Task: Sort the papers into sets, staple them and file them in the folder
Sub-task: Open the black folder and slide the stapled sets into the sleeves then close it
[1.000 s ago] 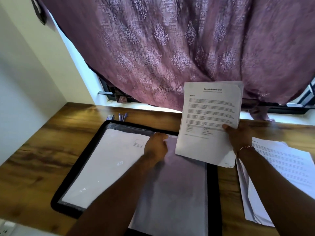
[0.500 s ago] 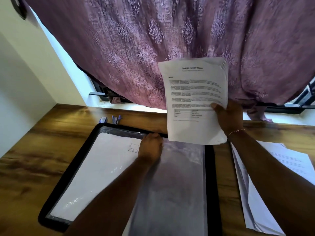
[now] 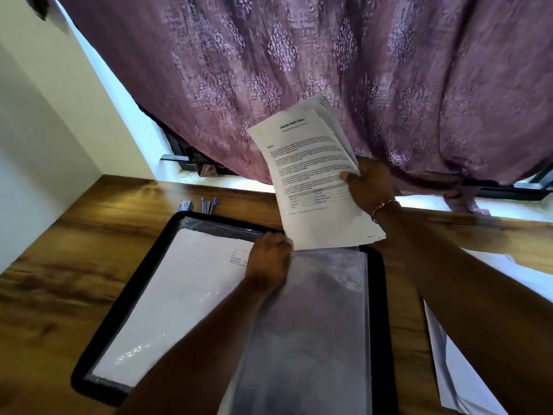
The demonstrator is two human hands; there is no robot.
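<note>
A black display folder point(image 3: 375, 295) lies open on the wooden desk, with a filled sleeve point(image 3: 167, 295) on its left page and clear plastic sleeves point(image 3: 314, 324) on its right. My left hand point(image 3: 270, 259) grips the top edge of a clear sleeve near the folder's spine. My right hand point(image 3: 369, 187) holds a printed set of papers point(image 3: 311, 175) by its right edge, upright above the top of the folder, its lower corner close to my left hand. Whether the set is stapled cannot be seen.
More loose papers point(image 3: 449, 363) lie on the desk to the right of the folder, partly under my right arm. A stapler point(image 3: 185, 205) and pens point(image 3: 209, 203) sit just beyond the folder's top edge. A purple curtain point(image 3: 299, 70) hangs behind the desk.
My right hand has lifted the paper set higher and tilted it leftward over the folder's top. My left hand has stayed on the sleeve edge.
</note>
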